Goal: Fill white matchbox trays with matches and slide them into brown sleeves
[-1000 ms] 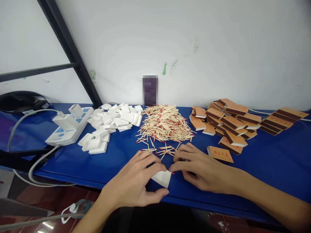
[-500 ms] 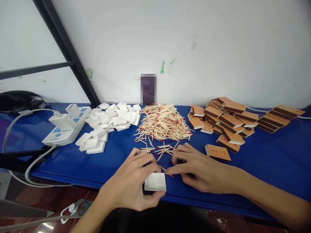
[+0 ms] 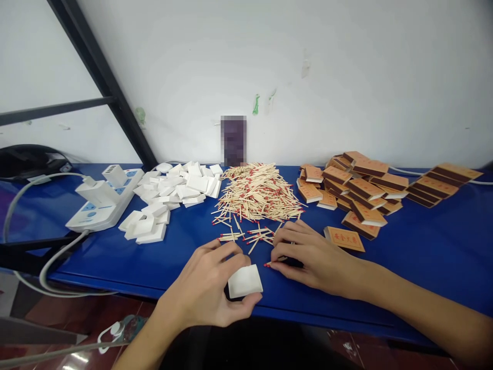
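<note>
My left hand [image 3: 217, 285] grips a white matchbox tray [image 3: 245, 281] between thumb and fingers, its open side facing up, near the table's front edge. Just right of it, my right hand [image 3: 308, 257] is closed with fingers bent. Red match heads [image 3: 267, 264] poke out at its fingertips, so it holds matches; the sticks are mostly hidden. Beyond both hands lie several loose matches [image 3: 260, 236] and a large heap of red-tipped matches [image 3: 260, 192]. An orange matchbox [image 3: 344, 239] rests right of my right hand.
White trays [image 3: 181, 185] are piled at the left, beside a power strip [image 3: 103, 205] with chargers and cables. Orange matchboxes [image 3: 362, 182] are heaped at the right, with more in a stepped row [image 3: 442, 185]. A black metal frame [image 3: 103, 77] stands at the left by the wall.
My right fingers have drawn together around matches near the tray, and the hand has shifted slightly away from me. My left hand keeps its hold; the tray has tilted a little.
</note>
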Tool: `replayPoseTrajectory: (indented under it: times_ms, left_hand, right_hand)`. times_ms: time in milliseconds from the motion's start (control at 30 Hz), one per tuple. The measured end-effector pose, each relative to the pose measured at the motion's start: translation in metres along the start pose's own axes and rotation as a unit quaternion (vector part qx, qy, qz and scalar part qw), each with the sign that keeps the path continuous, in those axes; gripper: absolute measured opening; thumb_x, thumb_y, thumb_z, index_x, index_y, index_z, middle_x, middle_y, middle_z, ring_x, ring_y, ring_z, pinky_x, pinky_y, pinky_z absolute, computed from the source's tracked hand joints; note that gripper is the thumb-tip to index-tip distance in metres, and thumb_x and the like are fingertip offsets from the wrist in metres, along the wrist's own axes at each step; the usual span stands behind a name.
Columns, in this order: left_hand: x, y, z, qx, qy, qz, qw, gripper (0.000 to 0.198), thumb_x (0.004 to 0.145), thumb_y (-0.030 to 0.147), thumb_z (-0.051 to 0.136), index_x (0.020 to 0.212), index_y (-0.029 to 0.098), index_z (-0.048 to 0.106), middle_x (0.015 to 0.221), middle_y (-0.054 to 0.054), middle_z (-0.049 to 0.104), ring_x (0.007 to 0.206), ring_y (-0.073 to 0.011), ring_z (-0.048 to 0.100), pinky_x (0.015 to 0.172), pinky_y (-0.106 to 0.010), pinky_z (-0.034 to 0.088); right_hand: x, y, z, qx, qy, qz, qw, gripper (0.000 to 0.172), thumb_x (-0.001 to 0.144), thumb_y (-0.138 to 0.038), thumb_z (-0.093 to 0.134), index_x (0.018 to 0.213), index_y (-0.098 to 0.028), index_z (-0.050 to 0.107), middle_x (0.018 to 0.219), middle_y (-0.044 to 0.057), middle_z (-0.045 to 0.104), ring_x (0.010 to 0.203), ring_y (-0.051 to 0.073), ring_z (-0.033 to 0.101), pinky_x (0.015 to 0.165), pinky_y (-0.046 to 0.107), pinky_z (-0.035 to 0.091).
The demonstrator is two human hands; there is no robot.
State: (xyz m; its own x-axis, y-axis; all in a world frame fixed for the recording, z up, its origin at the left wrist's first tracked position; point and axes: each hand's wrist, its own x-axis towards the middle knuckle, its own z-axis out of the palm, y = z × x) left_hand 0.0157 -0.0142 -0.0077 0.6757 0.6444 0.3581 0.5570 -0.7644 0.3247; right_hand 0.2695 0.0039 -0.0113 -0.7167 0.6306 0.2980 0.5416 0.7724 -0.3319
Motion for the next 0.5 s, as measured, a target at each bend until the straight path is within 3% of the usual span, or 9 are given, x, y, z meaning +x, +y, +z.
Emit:
replayPoseTrajectory:
  times_ms: [200,500]
  left_hand:
    - [-0.001,-0.001,0.001,0.009,-0.018,-0.029,0.999,0.025,0.079,0.035,0.068,0.099,0.022,0.063,0.112,-0.003,0.069,0.093,-0.0233,0.069,0.084,-0.038,0.049]
    - [0.002,0.001,-0.004,-0.044,-0.092,-0.007,0.995,0.026,0.08,0.034,0.071,0.102,0.026,0.06,0.123,0.004,0.069,0.102,-0.0205,0.07,0.086,-0.031,0.047]
  right_hand:
    - [0.003,0.0,0.006,-0.078,0.066,0.005,0.995,0.021,0.097,-0.029,0.058,0.079,-0.019,0.063,0.078,0.001,0.064,0.077,0.017,0.053,0.073,0.032,0.035]
    - [0.012,-0.001,0.016,-0.182,0.122,0.032,0.975,0.03,0.096,-0.027,0.056,0.069,-0.018,0.061,0.067,0.002,0.064,0.069,0.018,0.053,0.07,0.033,0.033]
